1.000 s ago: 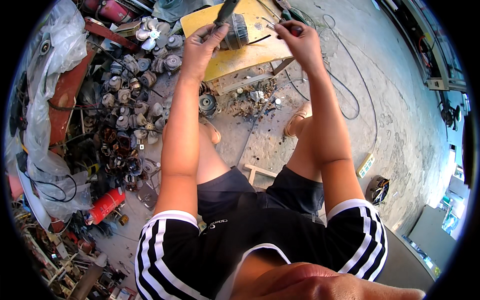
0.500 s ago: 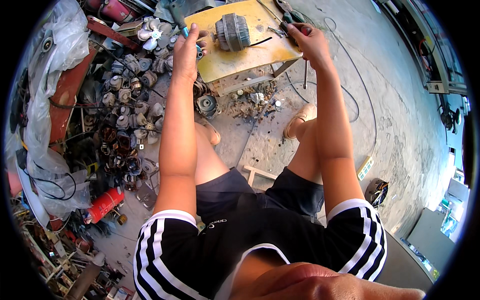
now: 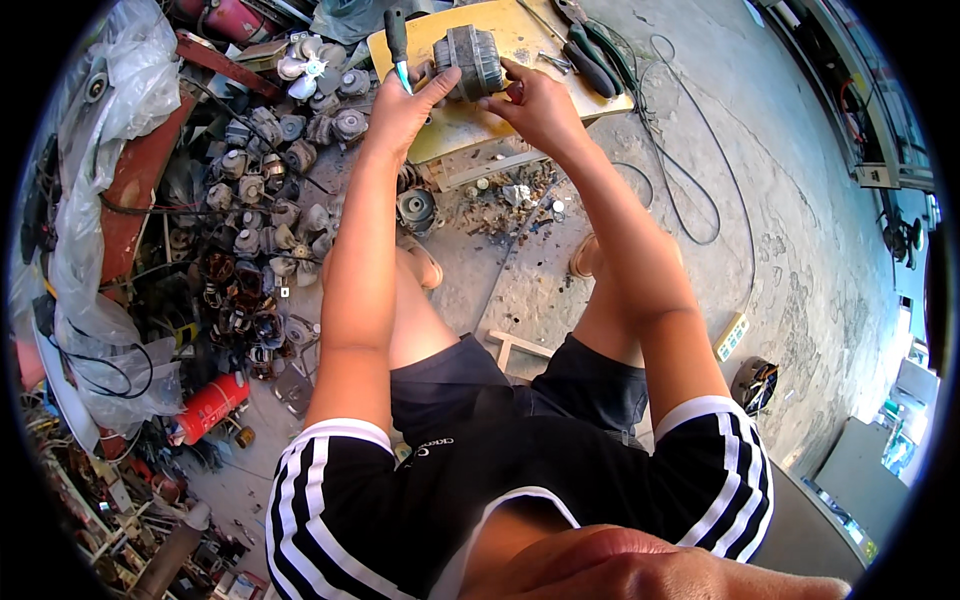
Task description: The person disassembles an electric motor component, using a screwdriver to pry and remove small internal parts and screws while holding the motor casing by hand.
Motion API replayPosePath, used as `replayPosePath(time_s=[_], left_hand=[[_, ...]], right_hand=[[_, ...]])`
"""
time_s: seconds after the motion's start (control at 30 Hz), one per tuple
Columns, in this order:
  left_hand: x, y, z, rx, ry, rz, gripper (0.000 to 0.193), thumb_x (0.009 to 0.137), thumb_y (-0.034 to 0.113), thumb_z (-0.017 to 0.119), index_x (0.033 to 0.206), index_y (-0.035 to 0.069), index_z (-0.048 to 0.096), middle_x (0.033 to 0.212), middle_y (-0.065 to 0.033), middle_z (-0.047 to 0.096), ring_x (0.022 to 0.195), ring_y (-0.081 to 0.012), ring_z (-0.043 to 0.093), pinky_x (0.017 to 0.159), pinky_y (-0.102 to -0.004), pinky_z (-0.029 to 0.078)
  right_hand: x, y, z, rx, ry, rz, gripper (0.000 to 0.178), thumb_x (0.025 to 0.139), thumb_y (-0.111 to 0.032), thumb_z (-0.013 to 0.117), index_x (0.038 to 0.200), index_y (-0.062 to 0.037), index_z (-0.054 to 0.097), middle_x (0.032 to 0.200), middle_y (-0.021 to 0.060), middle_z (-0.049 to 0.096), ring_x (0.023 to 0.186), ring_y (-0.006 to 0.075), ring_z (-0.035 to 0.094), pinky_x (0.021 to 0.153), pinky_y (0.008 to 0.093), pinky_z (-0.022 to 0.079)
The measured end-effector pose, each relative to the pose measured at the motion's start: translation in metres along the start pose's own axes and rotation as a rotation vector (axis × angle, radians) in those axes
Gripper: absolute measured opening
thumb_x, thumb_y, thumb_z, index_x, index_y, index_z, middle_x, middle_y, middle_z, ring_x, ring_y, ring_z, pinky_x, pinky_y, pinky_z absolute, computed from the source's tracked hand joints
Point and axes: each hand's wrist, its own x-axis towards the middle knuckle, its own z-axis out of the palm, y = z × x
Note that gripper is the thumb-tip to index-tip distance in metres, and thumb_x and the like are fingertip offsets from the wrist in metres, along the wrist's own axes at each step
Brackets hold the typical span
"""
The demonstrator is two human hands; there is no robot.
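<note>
A grey ribbed electric motor (image 3: 466,62) lies on the yellow top of a low stool-like table (image 3: 455,132). My left hand (image 3: 398,115) is closed around a tool with a dark handle and light blue part (image 3: 397,40), which stands upright from the grip; its kind is unclear. The left thumb reaches onto the motor's left side. At the motor's other end, my right hand (image 3: 543,108) has its bent fingers and thumb against it, gripping the edge. Any small thing in that grip is hidden.
Dark-handled pliers (image 3: 605,62) and a screwdriver (image 3: 580,58) lie at the table's right, beside a loose cable (image 3: 690,215). Used motors (image 3: 255,185) pile up on the left. Scraps (image 3: 515,195) litter the floor under the table. A red cylinder (image 3: 212,408) lies lower left.
My right hand has moved left from the table's right edge to the motor, and the metal-shafted tool is out of it. My left hand has shifted right to the motor, its tool now more upright.
</note>
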Motion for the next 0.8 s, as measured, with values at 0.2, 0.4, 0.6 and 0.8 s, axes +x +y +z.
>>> replayPosePath(time_s=[0.2,0.4,0.6,0.8], left_hand=[[-0.002,0.015,0.007,-0.001,-0.004,0.077,0.051,0.077,0.04,0.078,0.101,-0.002,0.06,0.091,-0.0045,0.065,0.08,-0.0106,0.059,0.07,-0.0247,0.046],[-0.021,0.042,-0.002,0.038,-0.046,-0.01,0.042,0.078,0.033,0.079,0.096,-0.001,0.062,0.091,-0.0054,0.067,0.085,-0.0117,0.062,0.075,-0.0255,0.047],[-0.019,0.016,-0.005,0.056,0.007,-0.008,0.039,0.075,0.03,0.081,0.086,0.0,0.058,0.092,-0.0075,0.067,0.083,-0.0115,0.062,0.074,-0.0247,0.048],[0.002,0.018,0.008,0.062,0.132,0.08,0.041,0.075,0.033,0.081,0.081,0.002,0.055,0.084,-0.0064,0.067,0.075,-0.0105,0.061,0.066,-0.0247,0.047]], right_hand=[[0.004,0.004,0.001,0.115,-0.027,0.041,0.045,0.081,-0.033,0.074,0.116,-0.0059,0.065,0.072,0.0071,0.066,0.065,0.0138,0.061,0.063,0.0308,0.047],[-0.014,-0.016,-0.021,-0.026,-0.165,0.155,0.036,0.087,-0.039,0.067,0.088,-0.0028,0.072,0.06,0.0047,0.063,0.055,0.0103,0.057,0.053,0.0292,0.044],[-0.012,-0.015,-0.029,0.048,-0.068,0.165,0.047,0.087,-0.048,0.065,0.081,-0.0014,0.072,0.056,0.0033,0.061,0.051,0.0079,0.054,0.047,0.0278,0.041],[0.013,-0.007,-0.019,-0.112,0.107,0.159,0.053,0.086,-0.051,0.063,0.081,0.0008,0.071,0.062,0.0075,0.065,0.053,0.0167,0.061,0.056,0.0314,0.048]])
